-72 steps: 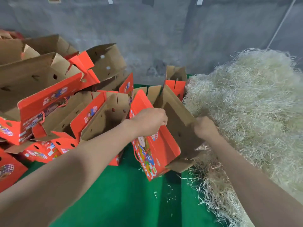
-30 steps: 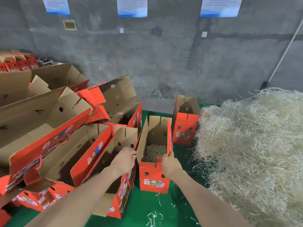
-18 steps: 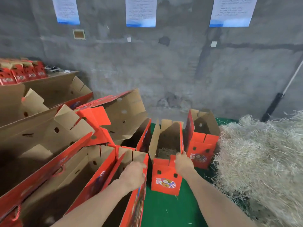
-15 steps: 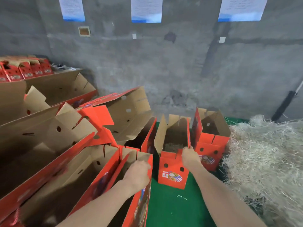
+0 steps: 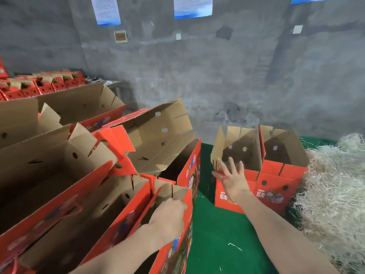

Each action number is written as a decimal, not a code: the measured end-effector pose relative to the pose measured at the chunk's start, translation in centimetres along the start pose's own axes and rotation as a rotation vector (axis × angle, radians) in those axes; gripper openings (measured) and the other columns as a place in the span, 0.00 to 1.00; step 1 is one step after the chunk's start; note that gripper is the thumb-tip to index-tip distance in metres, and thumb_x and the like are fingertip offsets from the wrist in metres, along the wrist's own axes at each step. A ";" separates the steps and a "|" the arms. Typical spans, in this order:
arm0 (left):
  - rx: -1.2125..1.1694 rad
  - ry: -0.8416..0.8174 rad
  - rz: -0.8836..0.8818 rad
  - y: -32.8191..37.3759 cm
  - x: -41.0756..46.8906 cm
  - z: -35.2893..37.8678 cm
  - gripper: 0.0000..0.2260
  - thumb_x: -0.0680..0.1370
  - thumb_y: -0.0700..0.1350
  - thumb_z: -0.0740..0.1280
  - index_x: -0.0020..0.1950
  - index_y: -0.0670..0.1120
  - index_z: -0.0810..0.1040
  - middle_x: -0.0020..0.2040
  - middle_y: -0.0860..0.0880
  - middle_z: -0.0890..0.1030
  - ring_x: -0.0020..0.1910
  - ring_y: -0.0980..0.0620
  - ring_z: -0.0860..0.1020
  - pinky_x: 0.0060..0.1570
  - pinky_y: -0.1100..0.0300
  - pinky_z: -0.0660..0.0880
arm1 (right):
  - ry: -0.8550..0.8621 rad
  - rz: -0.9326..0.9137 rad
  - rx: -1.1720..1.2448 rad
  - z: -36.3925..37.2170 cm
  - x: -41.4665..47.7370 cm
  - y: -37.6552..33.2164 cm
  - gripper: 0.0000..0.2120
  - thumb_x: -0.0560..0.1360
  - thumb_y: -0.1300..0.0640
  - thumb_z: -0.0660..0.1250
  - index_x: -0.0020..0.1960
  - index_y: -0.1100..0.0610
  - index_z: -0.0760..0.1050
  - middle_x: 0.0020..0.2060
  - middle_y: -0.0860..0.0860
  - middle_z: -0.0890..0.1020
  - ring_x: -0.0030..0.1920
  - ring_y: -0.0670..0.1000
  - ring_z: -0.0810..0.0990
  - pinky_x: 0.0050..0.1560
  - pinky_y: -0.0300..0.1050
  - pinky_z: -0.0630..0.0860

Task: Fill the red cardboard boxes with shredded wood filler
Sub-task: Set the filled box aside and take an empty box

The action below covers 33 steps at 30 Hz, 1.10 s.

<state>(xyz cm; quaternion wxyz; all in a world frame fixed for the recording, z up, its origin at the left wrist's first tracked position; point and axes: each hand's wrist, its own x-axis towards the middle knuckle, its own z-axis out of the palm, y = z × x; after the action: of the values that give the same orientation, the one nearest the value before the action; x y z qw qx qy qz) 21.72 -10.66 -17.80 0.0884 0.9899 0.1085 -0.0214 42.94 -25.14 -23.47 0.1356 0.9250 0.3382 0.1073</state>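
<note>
Two upright red cardboard boxes stand side by side on the green surface by the wall: the left one (image 5: 237, 196) and the right one (image 5: 280, 186), flaps up. My right hand (image 5: 233, 179) hovers in front of the left box with fingers spread, holding nothing. My left hand (image 5: 169, 216) grips the top edge of an empty red box (image 5: 177, 244) lying nearest me. A big pile of pale shredded wood filler (image 5: 333, 194) lies at the right. The insides of the two upright boxes are in shadow.
A heap of open, empty red boxes (image 5: 65, 175) fills the left half. Filled red boxes (image 5: 39, 86) sit in rows at the far left. A grey concrete wall (image 5: 217, 76) with paper notices stands behind. Green surface (image 5: 223, 238) lies between boxes and filler.
My right hand has let go of the left upright box, now set beside the other by the wall, and opened. My left hand stays on the near empty box. The view tilted up.
</note>
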 end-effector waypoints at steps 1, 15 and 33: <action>-0.002 0.000 -0.001 0.1 -0.1 0.1 0.17 0.73 0.33 0.60 0.59 0.45 0.78 0.57 0.46 0.80 0.58 0.48 0.77 0.59 0.55 0.73 | -0.060 0.050 -0.002 -0.1 0.3 0.1 0.37 0.73 0.65 0.59 0.75 0.42 0.48 0.74 0.53 0.34 0.72 0.66 0.40 0.68 0.68 0.43; -0.253 0.591 0.105 -2.4 -4.2 -7.5 0.13 0.75 0.42 0.66 0.59 0.50 0.78 0.55 0.56 0.76 0.55 0.55 0.76 0.56 0.66 0.71 | 0.501 0.200 1.196 -14.8 1.8 -7.2 0.12 0.77 0.52 0.61 0.52 0.59 0.77 0.49 0.53 0.80 0.53 0.54 0.77 0.51 0.41 0.67; -0.299 0.929 -0.036 -8.4 -7.9 -15.5 0.38 0.69 0.36 0.72 0.74 0.42 0.58 0.76 0.42 0.50 0.75 0.42 0.46 0.73 0.46 0.50 | 0.256 0.371 2.393 -32.1 3.0 -12.9 0.11 0.77 0.68 0.58 0.53 0.56 0.73 0.42 0.53 0.79 0.37 0.52 0.78 0.34 0.49 0.77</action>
<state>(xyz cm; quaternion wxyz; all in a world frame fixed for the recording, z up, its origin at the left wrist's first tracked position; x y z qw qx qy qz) 12.49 -1.46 -3.47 0.1713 0.8692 0.1555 0.4370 28.12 -7.98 2.89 -0.8547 0.4829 0.0970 -0.1639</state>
